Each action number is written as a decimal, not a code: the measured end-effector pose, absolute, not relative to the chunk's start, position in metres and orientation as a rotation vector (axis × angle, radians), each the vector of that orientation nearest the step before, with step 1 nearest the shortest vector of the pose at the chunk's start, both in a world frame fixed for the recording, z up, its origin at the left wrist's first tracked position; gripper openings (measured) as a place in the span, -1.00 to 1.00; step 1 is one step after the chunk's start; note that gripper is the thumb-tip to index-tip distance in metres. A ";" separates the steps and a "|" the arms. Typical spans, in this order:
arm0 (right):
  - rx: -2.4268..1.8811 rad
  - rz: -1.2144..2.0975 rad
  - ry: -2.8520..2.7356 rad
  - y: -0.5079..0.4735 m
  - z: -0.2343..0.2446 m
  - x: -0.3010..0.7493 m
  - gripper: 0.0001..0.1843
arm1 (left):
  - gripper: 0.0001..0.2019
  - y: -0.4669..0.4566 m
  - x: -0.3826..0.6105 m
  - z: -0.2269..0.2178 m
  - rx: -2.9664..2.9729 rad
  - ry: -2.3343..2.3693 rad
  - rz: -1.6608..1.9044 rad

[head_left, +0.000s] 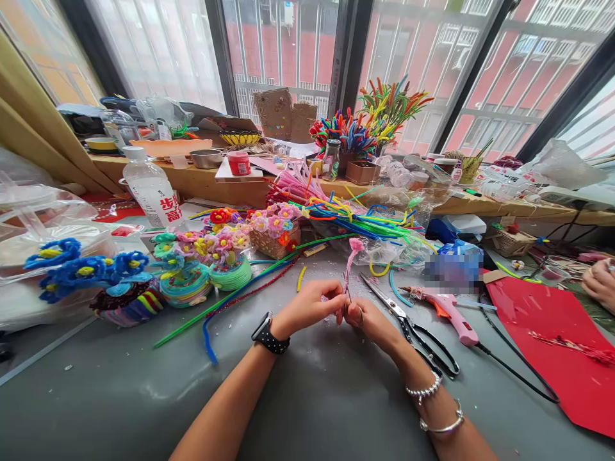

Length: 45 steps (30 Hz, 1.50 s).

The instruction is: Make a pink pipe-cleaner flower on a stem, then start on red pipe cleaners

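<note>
Over the middle of the grey table, my left hand (pixel 312 308) pinches a fuzzy pink pipe cleaner (pixel 352 256), whose curled tip points upward. My right hand (pixel 379 323) meets it at the fingertips and is closed round small scissors (pixel 348 291). Their thin blades stand against the pink stem; the handle is mostly hidden by my fingers. Pink fluff is scattered under and around both hands. Just right of my right hand lie large black-handled scissors (pixel 396 310), and beyond them a pink glue gun (pixel 451 314) with a black cord.
Pipe-cleaner flower pots (pixel 230 272) and blue flowers (pixel 86 272) stand at left, near a plastic bottle (pixel 151 186). Loose pipe cleaners (pixel 355 218) are heaped behind my hands. Red sheets (pixel 548 339) lie at right, where another person's hand (pixel 600 282) shows. A cluttered ledge (pixel 298 173) runs behind.
</note>
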State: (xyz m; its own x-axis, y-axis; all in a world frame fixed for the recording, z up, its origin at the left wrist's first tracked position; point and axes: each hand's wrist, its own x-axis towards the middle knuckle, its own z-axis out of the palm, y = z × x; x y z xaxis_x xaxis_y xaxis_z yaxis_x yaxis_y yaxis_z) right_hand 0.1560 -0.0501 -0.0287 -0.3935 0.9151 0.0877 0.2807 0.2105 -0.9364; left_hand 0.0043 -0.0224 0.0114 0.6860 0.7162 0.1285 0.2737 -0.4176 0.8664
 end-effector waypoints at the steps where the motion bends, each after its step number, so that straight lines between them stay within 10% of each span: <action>1: -1.102 1.190 -1.808 -0.050 -0.028 0.156 -0.27 | -0.78 -0.022 0.004 0.011 2.012 0.751 0.600; 45: -1.258 1.027 -1.622 -0.052 -0.028 0.150 -0.38 | -0.80 -0.019 0.005 0.007 2.028 0.844 0.638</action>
